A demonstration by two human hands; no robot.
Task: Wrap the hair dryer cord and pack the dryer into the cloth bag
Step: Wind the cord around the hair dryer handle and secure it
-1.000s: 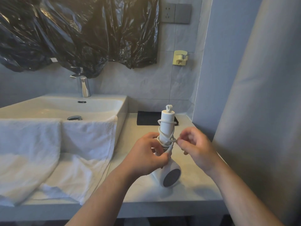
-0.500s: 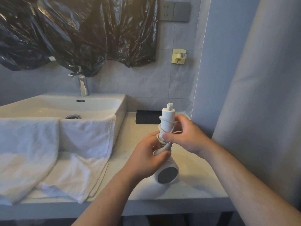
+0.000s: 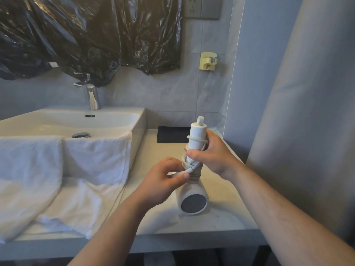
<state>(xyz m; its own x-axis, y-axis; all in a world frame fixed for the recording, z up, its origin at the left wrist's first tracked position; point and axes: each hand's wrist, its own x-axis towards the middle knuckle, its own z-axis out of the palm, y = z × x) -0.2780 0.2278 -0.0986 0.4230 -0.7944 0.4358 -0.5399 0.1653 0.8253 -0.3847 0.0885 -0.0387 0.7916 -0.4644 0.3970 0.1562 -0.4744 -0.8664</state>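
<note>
Dryer stands head-down on the tabletop, handle up. Right hand is closed round the handle above the coils; left hand pinches the cord end just below. I'd keep tension and tuck it under a loop. Bag isn't visible.

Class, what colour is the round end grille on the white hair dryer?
Dark grey round grille, seen best in the head view.

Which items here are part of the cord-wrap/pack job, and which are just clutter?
In play:
hair dryer, head down on the counter
cord, coiled round the handle
left hand, pinching the cord end
right hand, gripping the handle
black folded cloth, possibly the bag

Lying about:
towels
sink
faucet
wall hook
</note>
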